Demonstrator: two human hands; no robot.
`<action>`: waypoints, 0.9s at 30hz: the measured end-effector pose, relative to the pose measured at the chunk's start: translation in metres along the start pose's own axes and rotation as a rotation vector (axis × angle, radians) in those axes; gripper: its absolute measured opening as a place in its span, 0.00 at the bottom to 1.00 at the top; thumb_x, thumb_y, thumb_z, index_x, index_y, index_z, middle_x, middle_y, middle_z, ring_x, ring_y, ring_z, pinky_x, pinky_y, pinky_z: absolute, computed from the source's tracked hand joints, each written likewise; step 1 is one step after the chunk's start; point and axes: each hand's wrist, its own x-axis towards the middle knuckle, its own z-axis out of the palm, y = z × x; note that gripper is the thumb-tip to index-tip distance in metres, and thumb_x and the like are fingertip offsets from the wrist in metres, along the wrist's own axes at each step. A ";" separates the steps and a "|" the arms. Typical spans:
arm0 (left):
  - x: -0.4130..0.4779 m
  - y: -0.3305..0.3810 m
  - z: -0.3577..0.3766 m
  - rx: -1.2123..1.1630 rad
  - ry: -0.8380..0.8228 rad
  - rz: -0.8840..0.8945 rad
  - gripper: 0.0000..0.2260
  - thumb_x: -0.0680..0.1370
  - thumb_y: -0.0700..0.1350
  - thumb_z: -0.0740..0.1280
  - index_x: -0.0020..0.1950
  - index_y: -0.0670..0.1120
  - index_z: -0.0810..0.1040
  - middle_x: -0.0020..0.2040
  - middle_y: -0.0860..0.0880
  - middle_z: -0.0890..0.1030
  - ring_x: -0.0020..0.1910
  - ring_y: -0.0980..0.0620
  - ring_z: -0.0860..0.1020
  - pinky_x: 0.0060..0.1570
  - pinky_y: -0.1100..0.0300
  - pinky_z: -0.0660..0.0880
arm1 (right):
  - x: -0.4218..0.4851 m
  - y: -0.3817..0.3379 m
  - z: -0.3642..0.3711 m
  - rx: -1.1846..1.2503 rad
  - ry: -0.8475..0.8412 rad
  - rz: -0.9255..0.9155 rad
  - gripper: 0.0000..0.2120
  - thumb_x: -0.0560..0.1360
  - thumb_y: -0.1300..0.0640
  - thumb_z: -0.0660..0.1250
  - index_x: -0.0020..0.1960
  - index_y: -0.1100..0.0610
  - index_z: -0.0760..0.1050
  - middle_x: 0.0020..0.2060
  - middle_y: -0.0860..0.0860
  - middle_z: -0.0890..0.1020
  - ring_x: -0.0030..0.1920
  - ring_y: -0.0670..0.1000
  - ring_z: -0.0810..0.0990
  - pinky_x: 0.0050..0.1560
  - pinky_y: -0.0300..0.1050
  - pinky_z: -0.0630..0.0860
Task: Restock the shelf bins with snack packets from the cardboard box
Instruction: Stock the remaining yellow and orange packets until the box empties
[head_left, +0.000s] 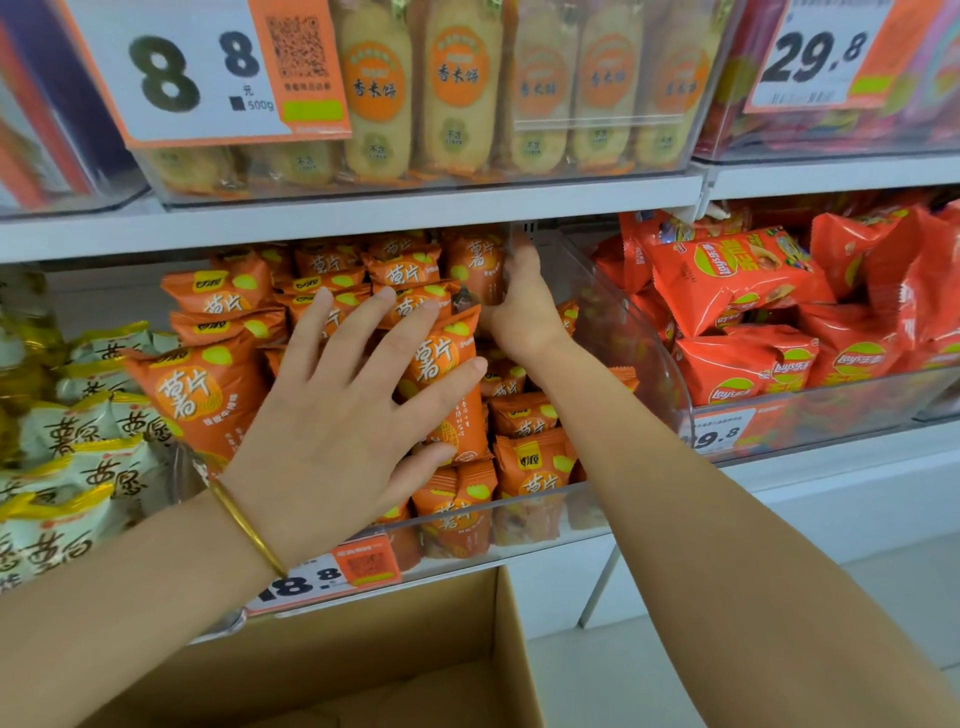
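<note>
**Two hands in the bin of orange packets**

From the head camera: both bare arms reach forward and up into one clear bin (676, 379) on the shelf; the bin is full of orange snack packets (208, 395).

The left hand (337, 415) lies flat on the pile, palm down; its fingers are straight and spread wide, like a fan; nothing is pinched in it; it only presses on the packets under it. A tall orange packet (447, 358) stands just past its pointer finger and thumb, touching them. A gold bangle (249, 530) sits on the left wrist.

The right hand (519, 306) is further in than the left hand, at the back right corner of the bin; its arm is stretched long and its wrist bends up. The back of this hand faces the camera; its fingertips are blurry and partly hidden by an upright packet (475, 265) that it touches on its thumb side; I cannot tell if it grips that packet or only pushes it.

The cardboard box (514, 649) is below both wrists, close to the person, open at the top. A price tag (332, 577) hangs on the bin front, just under the left wrist. Red chip bags (737, 270) fill the next bin, past the right hand; pale green packets (88, 467) lie on the far side of the left hand. Yellow cracker packs (457, 88) stand on the shelf above both hands.
</note>
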 end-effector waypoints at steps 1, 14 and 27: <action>0.000 0.000 0.000 0.004 -0.005 0.001 0.25 0.75 0.59 0.57 0.71 0.52 0.70 0.70 0.37 0.68 0.69 0.32 0.66 0.64 0.31 0.60 | -0.001 -0.001 -0.002 -0.010 -0.009 0.002 0.42 0.71 0.64 0.73 0.75 0.58 0.51 0.69 0.56 0.70 0.68 0.54 0.70 0.68 0.55 0.69; -0.005 0.007 -0.008 -0.008 -0.055 -0.016 0.28 0.75 0.58 0.63 0.74 0.53 0.65 0.74 0.36 0.61 0.72 0.32 0.60 0.67 0.31 0.57 | -0.124 -0.036 -0.050 0.029 0.058 -0.067 0.33 0.76 0.64 0.68 0.75 0.53 0.58 0.70 0.48 0.68 0.70 0.44 0.67 0.69 0.39 0.66; -0.192 0.032 -0.047 -0.251 -0.344 -0.056 0.20 0.76 0.53 0.58 0.65 0.48 0.76 0.72 0.39 0.66 0.72 0.38 0.64 0.67 0.36 0.62 | -0.303 -0.042 0.033 0.106 -0.095 0.130 0.21 0.75 0.60 0.69 0.61 0.41 0.70 0.58 0.39 0.76 0.58 0.37 0.76 0.54 0.29 0.73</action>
